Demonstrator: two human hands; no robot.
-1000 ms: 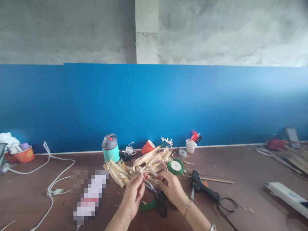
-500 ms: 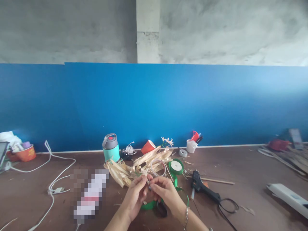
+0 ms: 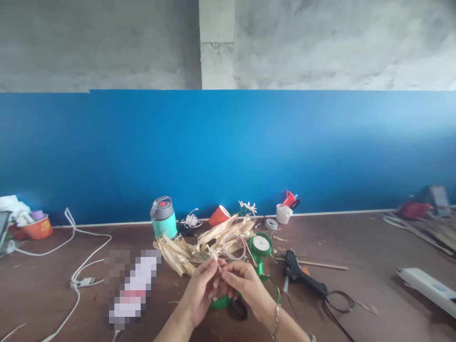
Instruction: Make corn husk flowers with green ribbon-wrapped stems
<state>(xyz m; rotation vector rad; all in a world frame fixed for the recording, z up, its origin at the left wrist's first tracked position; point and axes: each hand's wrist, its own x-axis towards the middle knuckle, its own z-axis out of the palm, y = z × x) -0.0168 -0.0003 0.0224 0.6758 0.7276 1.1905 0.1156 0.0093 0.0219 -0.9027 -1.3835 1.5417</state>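
Both hands meet over the near middle of the table, fingertips almost touching. My left hand (image 3: 203,288) pinches a small pale strip of dried husk (image 3: 218,267) between thumb and fingers. My right hand (image 3: 244,284) is closed at the strip's other side, thumb against forefinger; its fingers partly cover the piece. Just beyond the fingertips lies a heap of dried corn husks (image 3: 228,231). Under the hands, a green ribbon (image 3: 220,302) and a black scissor handle (image 3: 241,309) show in part. A spool of green ribbon (image 3: 261,243) lies right of the husks.
To the right are a black glue gun (image 3: 302,280) with its cord and a thin stick (image 3: 326,265). Behind stand a turquoise flask (image 3: 164,225), an orange cup (image 3: 219,216) on its side and a white cup (image 3: 283,214) with tools. White cables (image 3: 76,266) run along the left.
The view has tilted slightly. My hands stay in nearly the same place, with small shifts of the fingers around the husk strip.
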